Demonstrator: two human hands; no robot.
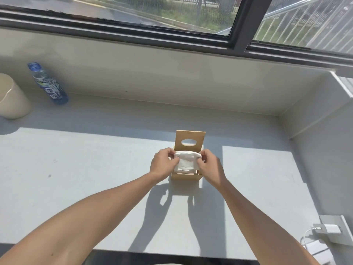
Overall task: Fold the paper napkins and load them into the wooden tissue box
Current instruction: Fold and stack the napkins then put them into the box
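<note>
A small wooden tissue box (186, 176) stands on the grey sill, its lid (190, 139) with an oval hole raised upright behind it. A folded white paper napkin (186, 162) sits in the box's open top, its upper part above the rim. My left hand (163, 162) pinches the napkin's left edge and my right hand (209, 165) pinches its right edge. The box's sides are partly hidden behind both hands.
A blue-capped water bottle (50, 85) lies against the back wall at far left, beside a cream cup (11, 98). A wall socket with a white charger and cable (331, 229) is at the lower right. A window runs along the top.
</note>
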